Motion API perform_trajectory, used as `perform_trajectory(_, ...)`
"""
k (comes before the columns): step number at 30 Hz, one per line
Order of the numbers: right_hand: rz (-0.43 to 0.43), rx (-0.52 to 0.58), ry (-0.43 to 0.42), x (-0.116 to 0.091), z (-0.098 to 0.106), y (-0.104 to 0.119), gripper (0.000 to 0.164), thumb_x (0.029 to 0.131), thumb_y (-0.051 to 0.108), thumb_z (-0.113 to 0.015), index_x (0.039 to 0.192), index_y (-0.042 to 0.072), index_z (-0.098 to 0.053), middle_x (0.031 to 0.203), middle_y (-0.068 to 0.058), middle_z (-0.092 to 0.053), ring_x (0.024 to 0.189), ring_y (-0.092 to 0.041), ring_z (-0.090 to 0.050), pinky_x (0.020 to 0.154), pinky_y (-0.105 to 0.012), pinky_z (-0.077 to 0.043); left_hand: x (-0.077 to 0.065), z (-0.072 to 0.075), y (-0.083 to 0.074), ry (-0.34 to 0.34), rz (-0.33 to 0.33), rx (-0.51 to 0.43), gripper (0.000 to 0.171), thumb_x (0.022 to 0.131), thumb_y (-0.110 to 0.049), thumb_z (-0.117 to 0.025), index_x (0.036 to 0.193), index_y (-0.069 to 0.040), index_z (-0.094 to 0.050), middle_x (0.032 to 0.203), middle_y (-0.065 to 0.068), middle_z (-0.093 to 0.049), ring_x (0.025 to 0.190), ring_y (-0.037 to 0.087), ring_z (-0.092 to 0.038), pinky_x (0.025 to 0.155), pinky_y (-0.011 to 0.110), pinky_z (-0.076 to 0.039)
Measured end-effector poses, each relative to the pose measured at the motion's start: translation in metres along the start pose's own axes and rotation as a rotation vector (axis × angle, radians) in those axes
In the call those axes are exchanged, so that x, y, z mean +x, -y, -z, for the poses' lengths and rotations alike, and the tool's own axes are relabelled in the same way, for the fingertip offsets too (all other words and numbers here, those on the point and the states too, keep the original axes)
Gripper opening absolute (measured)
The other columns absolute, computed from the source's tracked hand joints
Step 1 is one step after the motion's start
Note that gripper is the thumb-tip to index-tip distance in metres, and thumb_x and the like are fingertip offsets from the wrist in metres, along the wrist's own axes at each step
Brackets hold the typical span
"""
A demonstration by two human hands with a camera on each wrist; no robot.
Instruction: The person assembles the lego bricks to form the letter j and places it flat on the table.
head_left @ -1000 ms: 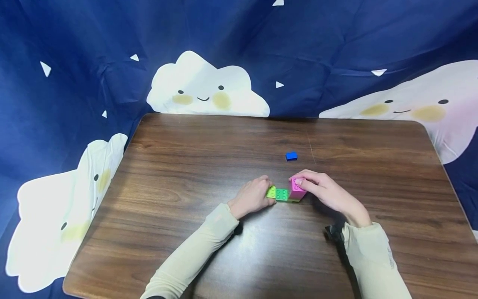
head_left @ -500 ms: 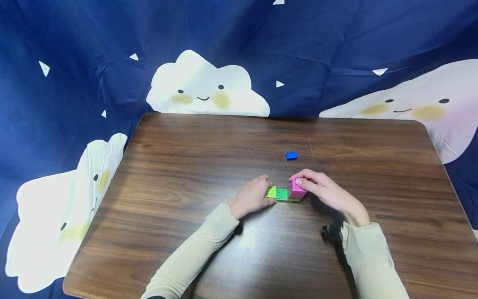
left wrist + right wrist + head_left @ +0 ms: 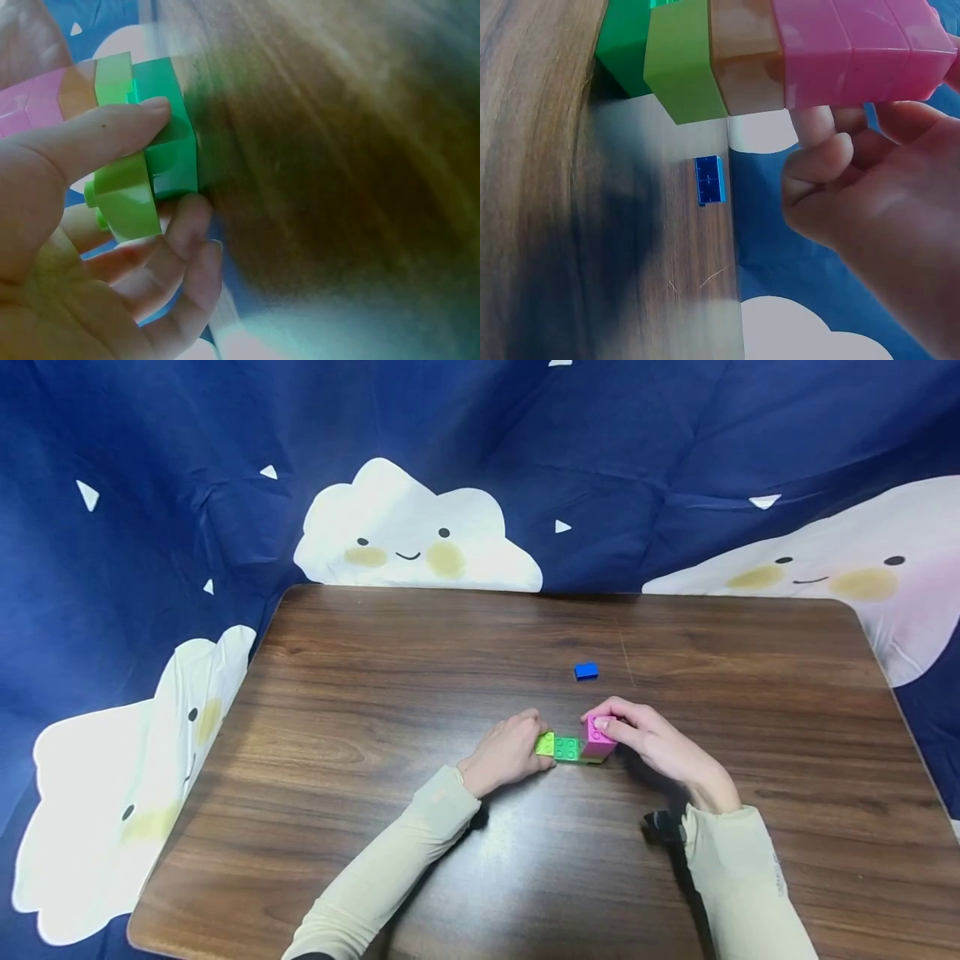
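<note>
A long green toy brick [image 3: 567, 749] lies on the table under a small brick build. One lime brick [image 3: 545, 744] sits on its left end. On the right end rises a tower: another lime brick [image 3: 681, 67], an orange-brown brick [image 3: 746, 60] and pink bricks [image 3: 598, 737] on top. My left hand [image 3: 510, 750] pinches the left end of the build, thumb on the green brick's side in the left wrist view. My right hand [image 3: 667, 750] grips the pink bricks, its thumb at the top; some of its fingers are hidden behind them.
A loose blue brick [image 3: 587, 672] lies beyond the build, toward the back of the brown wooden table [image 3: 405, 668]. Behind the table hangs a dark blue cloth [image 3: 600, 443] printed with smiling white clouds.
Both hands keep their hold on the build, and the bricks stay in place. Only the right forearm shifts very slightly to the left.
</note>
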State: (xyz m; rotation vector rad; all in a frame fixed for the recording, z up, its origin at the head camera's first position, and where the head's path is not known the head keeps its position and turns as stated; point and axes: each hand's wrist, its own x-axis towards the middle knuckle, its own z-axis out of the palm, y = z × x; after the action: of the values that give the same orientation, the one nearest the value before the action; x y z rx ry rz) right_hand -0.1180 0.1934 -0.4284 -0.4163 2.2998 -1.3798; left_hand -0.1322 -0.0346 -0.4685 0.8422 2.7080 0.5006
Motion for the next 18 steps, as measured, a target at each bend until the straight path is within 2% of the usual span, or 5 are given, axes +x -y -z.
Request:
perform_trajectory(9, -0.015, 0.023, -0.013, 0.0, -0.002, -0.006, 0.033, 0.102, 0.028, -0.046, 0.12, 0.006, -0.061, 0.116, -0.014, -0.064, 0.102, -0.012, -0.052, 0.09, -0.026, -0.041, 0.0, -0.002, 0.0, -0.002, 0.008, 0.001, 0.034, 0.079, -0.033, -0.078, 0.104, -0.011, -0.071, 0.087, -0.003, -0.052, 0.068, 0.008, -0.048, 0.054, 0.02, -0.04)
perform_trajectory(18, -0.029, 0.069, -0.036, -0.002, -0.008, -0.012, 0.04, 0.102, 0.033, -0.044, 0.127, 0.004, -0.058, 0.123, -0.014, -0.062, 0.107, -0.008, -0.052, 0.095, -0.03, -0.038, 0.001, -0.002, 0.001, -0.005, 0.006, 0.0, 0.03, 0.078, -0.032, -0.078, 0.099, -0.012, -0.07, 0.087, -0.003, -0.052, 0.069, 0.009, -0.049, 0.054, 0.021, -0.04)
